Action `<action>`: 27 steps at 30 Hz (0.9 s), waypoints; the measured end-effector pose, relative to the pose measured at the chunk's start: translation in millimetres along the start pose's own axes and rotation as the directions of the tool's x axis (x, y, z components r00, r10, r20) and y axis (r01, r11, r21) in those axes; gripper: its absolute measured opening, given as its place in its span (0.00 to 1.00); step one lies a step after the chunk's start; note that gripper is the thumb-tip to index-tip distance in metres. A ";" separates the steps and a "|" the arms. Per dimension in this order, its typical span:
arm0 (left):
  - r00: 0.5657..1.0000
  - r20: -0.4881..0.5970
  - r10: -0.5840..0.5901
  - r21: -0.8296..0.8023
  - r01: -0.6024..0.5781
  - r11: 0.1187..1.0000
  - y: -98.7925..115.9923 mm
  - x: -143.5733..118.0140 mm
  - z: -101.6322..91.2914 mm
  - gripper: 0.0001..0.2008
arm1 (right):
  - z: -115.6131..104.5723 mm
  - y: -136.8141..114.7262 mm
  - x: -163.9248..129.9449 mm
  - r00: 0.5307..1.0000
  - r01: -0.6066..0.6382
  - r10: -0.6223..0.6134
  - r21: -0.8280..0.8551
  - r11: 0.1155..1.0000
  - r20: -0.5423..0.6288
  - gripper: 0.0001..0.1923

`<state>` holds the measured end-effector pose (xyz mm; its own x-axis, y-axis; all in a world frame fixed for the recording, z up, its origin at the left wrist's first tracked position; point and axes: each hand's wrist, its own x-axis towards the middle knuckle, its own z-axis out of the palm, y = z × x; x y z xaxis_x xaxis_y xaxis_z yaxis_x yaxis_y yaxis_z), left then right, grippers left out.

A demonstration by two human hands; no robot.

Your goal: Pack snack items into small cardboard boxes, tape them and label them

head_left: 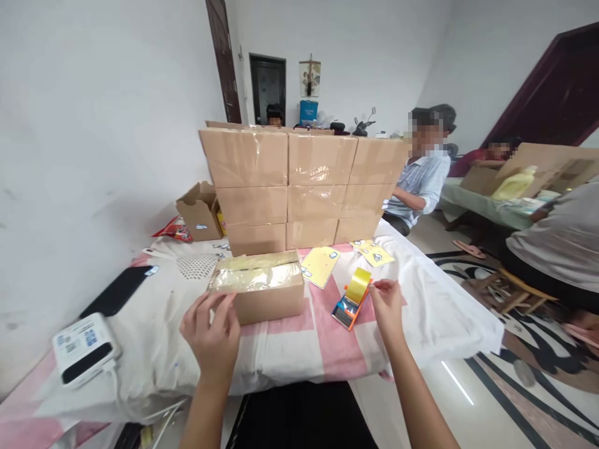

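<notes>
A brown cardboard box point(269, 302) lies on the cloth in front of me, with shiny clear tape across its top. My left hand point(210, 321) is at the box's near left corner, its fingers bent and somewhat apart; whether the fingertips press on the box is hard to see. To the right of the box, a tape dispenser point(349, 312) with an orange frame and a yellowish roll is tilted over the cloth. The fingers of my right hand point(387, 305) pinch its right side near the roll.
Taped cardboard boxes point(311, 187) form a wall behind the box. Yellow cards point(322, 265) lie near it. At left are a white device point(87, 349) with a cable, a black phone-like slab point(116, 290) and an open carton point(199, 215). A person point(423, 174) sits at right.
</notes>
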<state>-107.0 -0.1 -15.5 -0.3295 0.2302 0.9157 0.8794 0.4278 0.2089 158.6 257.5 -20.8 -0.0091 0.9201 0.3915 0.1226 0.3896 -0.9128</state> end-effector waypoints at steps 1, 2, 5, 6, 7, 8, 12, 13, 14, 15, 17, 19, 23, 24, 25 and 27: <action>0.998 -0.057 -0.010 -0.022 0.009 1.000 9.9 -5.7 2.0 0.11 | 0.1 7.2 -1.5 0.991 -0.090 0.081 0.086 0.992 0.106 0.25; 0.996 -0.089 -0.009 -0.063 0.004 0.998 22.2 -12.3 4.1 0.10 | 2.5 12.2 -3.0 0.966 -0.170 0.137 0.138 0.976 0.220 0.25; 0.995 0.082 0.060 -0.313 -0.031 0.949 66.4 -31.3 13.6 0.10 | 15.3 17.7 -6.5 0.862 -0.309 0.192 0.184 0.933 0.470 0.24; 0.976 0.189 0.104 -0.406 -0.018 0.914 81.3 -35.6 18.2 0.10 | 19.2 17.8 -7.2 0.844 -0.334 0.195 0.205 0.920 0.500 0.24; 0.944 0.294 0.147 -0.482 0.014 0.876 95.5 -38.2 23.6 0.10 | 22.3 17.5 -7.9 0.839 -0.355 0.198 0.235 0.905 0.506 0.23; 0.904 0.389 0.180 -0.532 0.060 0.844 108.5 -39.4 29.6 0.11 | 24.5 17.0 -8.7 0.843 -0.368 0.197 0.268 0.890 0.500 0.23; 0.708 0.690 0.152 -0.552 0.378 0.743 146.7 -33.9 57.1 0.14 | 25.3 14.0 -13.4 0.872 -0.354 0.183 0.326 0.877 0.454 0.22; 0.658 0.743 0.119 -0.530 0.471 0.706 152.6 -31.9 64.2 0.15 | 24.5 13.3 -14.7 0.876 -0.342 0.174 0.322 0.883 0.451 0.21; 0.618 0.781 0.089 -0.509 0.548 0.664 157.2 -30.2 71.1 0.14 | 23.7 12.7 -15.8 0.875 -0.331 0.165 0.314 0.890 0.454 0.21; 0.585 0.808 0.068 -0.494 0.611 0.618 160.7 -28.9 77.7 0.12 | 23.1 12.3 -16.8 0.874 -0.320 0.156 0.303 0.898 0.460 0.21; 0.528 0.847 0.057 -0.474 0.703 0.531 164.5 -27.3 89.3 0.10 | 22.5 11.7 -18.0 0.867 -0.307 0.144 0.282 0.909 0.478 0.21; 0.482 0.873 0.074 -0.458 0.755 0.469 165.8 -26.8 97.6 0.09 | 22.8 11.1 -18.7 0.857 -0.310 0.137 0.283 0.908 0.498 0.20; 0.404 0.909 0.105 -0.415 0.843 0.341 167.7 -26.0 102.2 0.11 | 23.3 10.0 -19.8 0.844 -0.324 0.125 0.310 0.894 0.522 0.18; 0.392 0.914 0.106 -0.405 0.860 0.311 168.8 -25.9 101.6 0.11 | 23.3 10.2 -20.0 0.843 -0.320 0.122 0.306 0.897 0.524 0.18; 0.383 0.918 0.105 -0.397 0.872 0.286 169.9 -25.9 100.8 0.11 | 23.1 10.7 -20.3 0.843 -0.313 0.119 0.299 0.902 0.525 0.18; 0.369 0.924 0.103 -0.383 0.889 0.250 172.1 -26.2 99.2 0.12 | 22.7 12.3 -20.6 0.842 -0.297 0.111 0.283 0.912 0.527 0.18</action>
<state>18.9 154.2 -37.6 -0.3483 0.9364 0.0422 0.0584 -0.0233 0.9980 137.7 244.2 -42.8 -0.5172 0.8393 0.1674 -0.1659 0.0935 -0.9817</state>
